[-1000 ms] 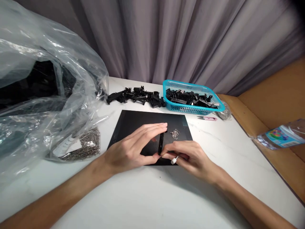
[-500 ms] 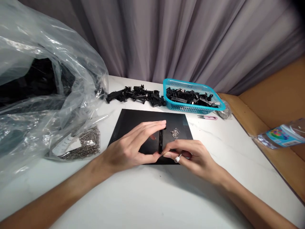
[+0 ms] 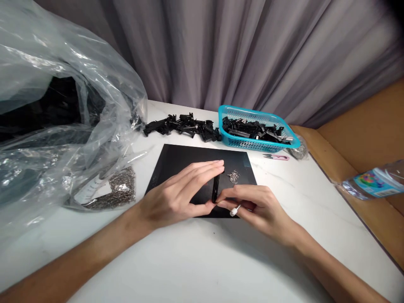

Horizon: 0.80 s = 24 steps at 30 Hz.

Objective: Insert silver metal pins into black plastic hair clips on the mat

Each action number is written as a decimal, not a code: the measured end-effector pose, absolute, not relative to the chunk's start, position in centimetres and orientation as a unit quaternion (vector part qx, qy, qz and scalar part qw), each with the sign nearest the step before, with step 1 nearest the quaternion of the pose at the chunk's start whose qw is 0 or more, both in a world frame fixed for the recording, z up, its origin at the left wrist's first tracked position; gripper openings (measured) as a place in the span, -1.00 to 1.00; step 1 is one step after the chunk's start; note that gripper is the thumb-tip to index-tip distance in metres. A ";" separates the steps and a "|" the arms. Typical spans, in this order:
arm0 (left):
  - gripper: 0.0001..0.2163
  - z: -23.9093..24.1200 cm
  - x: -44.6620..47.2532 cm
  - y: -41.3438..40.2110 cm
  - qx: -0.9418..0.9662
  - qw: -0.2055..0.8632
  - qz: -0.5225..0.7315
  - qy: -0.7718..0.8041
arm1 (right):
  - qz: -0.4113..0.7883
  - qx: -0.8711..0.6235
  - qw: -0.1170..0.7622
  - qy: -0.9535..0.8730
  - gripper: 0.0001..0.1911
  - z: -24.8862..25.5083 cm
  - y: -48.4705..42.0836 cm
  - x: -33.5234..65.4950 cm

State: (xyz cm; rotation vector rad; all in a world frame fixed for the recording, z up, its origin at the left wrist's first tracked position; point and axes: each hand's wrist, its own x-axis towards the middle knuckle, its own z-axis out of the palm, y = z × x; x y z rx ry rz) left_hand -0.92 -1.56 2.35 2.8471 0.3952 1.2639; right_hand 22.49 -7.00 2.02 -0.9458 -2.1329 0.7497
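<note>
My left hand [image 3: 176, 193] pinches a slim black plastic piece [image 3: 215, 188] lengthwise, thumb at its near end and fingertips at its far end, over a black mat [image 3: 176, 162]. My right hand [image 3: 255, 206] is closed at the near end of that piece and also holds a thin tool with a white tip [image 3: 234, 210]. A small heap of tiny metal parts [image 3: 233, 176] lies on the mat just beyond my right hand.
A teal basket [image 3: 255, 145] of black parts stands behind the mat, with loose black parts [image 3: 183, 125] to its left. A big clear plastic bag [image 3: 57, 122], a packet of metal bits [image 3: 118, 191], pink snips [image 3: 277, 157], a plastic bottle [image 3: 372, 183] and a cardboard box [image 3: 362, 139] surround the white table.
Both hands stay on the black piece with only slight shifts; the white-tipped tool in my right hand has tilted a little. The view has drifted slightly.
</note>
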 end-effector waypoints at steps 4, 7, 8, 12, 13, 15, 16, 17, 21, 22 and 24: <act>-0.40 2.4 -0.8 -1.6 0.904 -0.016 0.403 0.140 | 0.131 -0.338 0.301 -0.882 -0.74 2.5 -7.6 22.6; -0.41 2.3 -0.7 -1.5 0.904 -0.023 0.406 0.134 | 0.048 -0.333 0.272 -0.901 -0.71 2.6 -7.9 22.6; -0.41 2.3 -0.7 -1.4 0.904 -0.024 0.405 0.132 | 0.041 -0.336 0.266 -0.902 -0.71 2.6 -8.0 22.6; -0.41 2.0 -0.7 -1.4 0.910 -0.020 0.393 0.131 | 0.104 -0.363 0.278 -0.883 -0.75 2.6 -7.8 22.3; -0.40 1.9 -0.7 -1.4 0.911 -0.020 0.391 0.127 | 0.138 -0.374 0.292 -0.869 -0.78 2.7 -7.7 22.1; -0.39 1.8 -0.7 -1.4 0.912 -0.016 0.392 0.123 | 0.212 -0.404 0.319 -0.831 -0.84 2.7 -7.4 21.9; -0.38 1.8 -0.7 -1.4 0.911 -0.013 0.394 0.123 | 0.248 -0.423 0.327 -0.808 -0.88 2.7 -7.3 21.8; -0.38 1.8 -0.7 -1.4 0.909 -0.012 0.398 0.123 | 0.281 -0.442 0.333 -0.784 -0.90 2.7 -7.2 21.7; -0.39 1.9 -0.7 -1.3 0.908 -0.027 0.402 0.114 | 0.382 -0.502 0.344 -0.696 -0.85 2.4 -6.9 21.5; -0.39 1.9 -0.8 -1.2 0.909 -0.036 0.401 0.110 | 0.402 -0.507 0.346 -0.679 -0.84 2.3 -6.9 21.4; -0.39 1.9 -0.8 -1.2 0.909 -0.050 0.400 0.108 | 0.431 -0.509 0.349 -0.658 -0.83 2.2 -6.9 21.3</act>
